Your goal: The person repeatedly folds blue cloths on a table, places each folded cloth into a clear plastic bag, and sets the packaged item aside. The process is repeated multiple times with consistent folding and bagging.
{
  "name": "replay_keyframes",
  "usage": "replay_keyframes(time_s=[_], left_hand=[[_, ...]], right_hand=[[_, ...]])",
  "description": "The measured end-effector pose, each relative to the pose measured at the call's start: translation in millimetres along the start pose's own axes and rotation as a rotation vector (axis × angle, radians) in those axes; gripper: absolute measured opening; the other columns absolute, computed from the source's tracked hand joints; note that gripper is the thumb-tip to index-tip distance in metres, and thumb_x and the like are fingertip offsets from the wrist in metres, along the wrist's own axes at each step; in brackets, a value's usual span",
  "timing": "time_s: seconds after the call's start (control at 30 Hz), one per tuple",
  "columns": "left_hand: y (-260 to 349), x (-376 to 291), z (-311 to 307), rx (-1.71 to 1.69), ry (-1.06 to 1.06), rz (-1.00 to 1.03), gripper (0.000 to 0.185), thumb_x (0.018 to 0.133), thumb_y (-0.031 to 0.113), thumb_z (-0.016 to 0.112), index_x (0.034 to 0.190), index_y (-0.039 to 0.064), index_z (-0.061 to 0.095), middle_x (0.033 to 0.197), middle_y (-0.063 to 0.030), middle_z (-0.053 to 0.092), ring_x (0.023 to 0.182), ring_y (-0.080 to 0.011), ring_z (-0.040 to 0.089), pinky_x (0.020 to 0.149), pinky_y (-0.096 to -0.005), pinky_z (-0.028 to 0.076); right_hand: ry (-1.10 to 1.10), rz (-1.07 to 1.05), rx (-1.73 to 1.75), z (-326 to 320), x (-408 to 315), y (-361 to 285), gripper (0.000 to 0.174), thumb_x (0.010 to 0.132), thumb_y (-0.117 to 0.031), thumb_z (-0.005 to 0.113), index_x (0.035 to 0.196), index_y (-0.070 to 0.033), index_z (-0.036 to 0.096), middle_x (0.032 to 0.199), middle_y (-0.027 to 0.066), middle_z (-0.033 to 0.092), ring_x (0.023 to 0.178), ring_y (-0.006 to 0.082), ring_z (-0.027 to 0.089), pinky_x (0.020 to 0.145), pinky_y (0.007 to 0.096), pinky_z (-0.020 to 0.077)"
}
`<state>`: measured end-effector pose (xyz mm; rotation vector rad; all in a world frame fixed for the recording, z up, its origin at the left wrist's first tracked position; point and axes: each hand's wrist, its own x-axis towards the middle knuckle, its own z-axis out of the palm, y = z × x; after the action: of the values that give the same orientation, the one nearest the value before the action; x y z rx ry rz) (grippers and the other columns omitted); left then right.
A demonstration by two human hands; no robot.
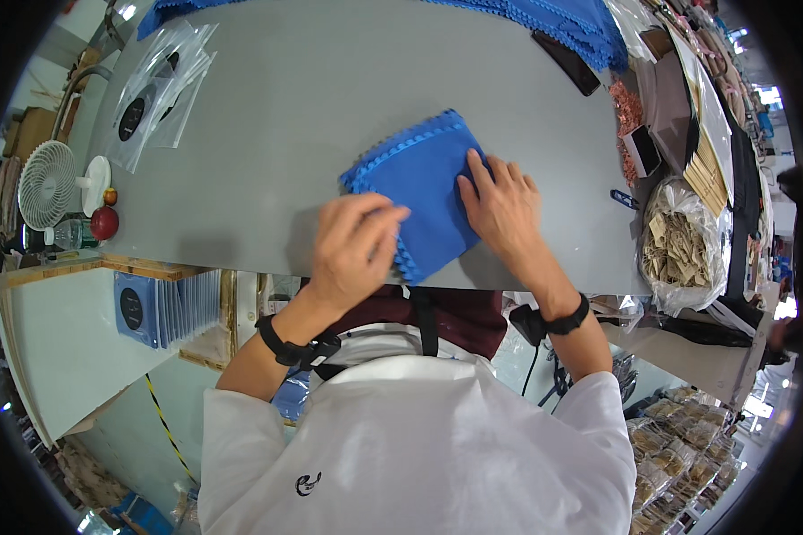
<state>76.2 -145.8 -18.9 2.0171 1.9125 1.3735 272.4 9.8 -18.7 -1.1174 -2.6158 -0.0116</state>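
Observation:
A folded blue cloth (435,200) with a scalloped edge lies at a slant near the front of the grey table (274,134). My right hand (505,204) rests on the right side of the cloth, fingers spread, with no grip on it. Over the cloth's left edge is my left hand (354,244), its fingers bent inward and slightly blurred. Whether anything thin is pinched between those fingertips cannot be seen.
Clear plastic sleeves (164,93) lie at the back left. A white fan (48,184) and a red apple (104,223) stand left. More blue cloths (569,27), a phone (565,61) and a plastic bag of tags (682,247) are right. Packed blue pieces (174,307) fill a lower shelf.

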Motion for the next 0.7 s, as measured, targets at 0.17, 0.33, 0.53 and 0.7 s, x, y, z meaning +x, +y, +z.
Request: replay_keyframes(time_s=[0.17, 0.33, 0.53, 0.7], left_hand=[[16.5, -4.5, 17.0, 0.082, -0.307, 0.034, 0.045, 0.08, -0.003, 0.068, 0.122, 0.011, 0.074, 0.133, -0.009, 0.065, 0.122, -0.0287, 0.06, 0.109, -0.0442, 0.04], [-2.1, 11.1, 7.7, 0.067, -0.333, 0.051, 0.046, 0.082, -0.007, 0.061, 0.123, 0.01, 0.073, 0.138, -0.0095, 0.064, 0.131, -0.0296, 0.057, 0.113, -0.0479, 0.038], [10.5, 27.1, 35.6, 0.174, -0.233, 0.06, 0.053, 0.094, 0.021, 0.071, 0.143, 0.005, 0.061, 0.151, -0.0184, 0.054, 0.14, -0.0361, 0.05, 0.121, -0.0516, 0.032], [-5.1, 40.6, 55.4, 0.225, -0.431, 0.048, 0.077, 0.1, 0.042, 0.063, 0.158, -0.002, 0.038, 0.165, -0.0291, 0.031, 0.155, -0.0437, 0.029, 0.127, -0.0538, 0.022]], right_hand=[[0.036, -0.134, 0.062, -26.8, -4.7, 11.3, 0.03, 0.092, -0.026, 0.075, 0.113, -0.004, 0.075, 0.125, 0.0152, 0.069, 0.116, 0.0338, 0.064, 0.101, 0.0471, 0.0494], [0.035, -0.143, 0.207, -2.8, -14.7, 7.8, 0.052, 0.102, -0.03, 0.064, 0.142, 0.002, 0.059, 0.151, 0.0238, 0.054, 0.143, 0.0403, 0.049, 0.123, 0.0508, 0.0334], [0.07, 0.008, 0.085, 12.1, -39.8, -1.7, 0.058, 0.104, -0.032, 0.061, 0.144, 0.008, 0.054, 0.152, 0.0273, 0.053, 0.145, 0.0413, 0.048, 0.12, 0.0499, 0.0358], [0.065, 0.044, 0.335, -3.1, -31.3, 22.1, 0.046, 0.101, -0.029, 0.066, 0.135, 0.001, 0.065, 0.144, 0.0223, 0.062, 0.135, 0.0395, 0.058, 0.111, 0.0484, 0.0443]])
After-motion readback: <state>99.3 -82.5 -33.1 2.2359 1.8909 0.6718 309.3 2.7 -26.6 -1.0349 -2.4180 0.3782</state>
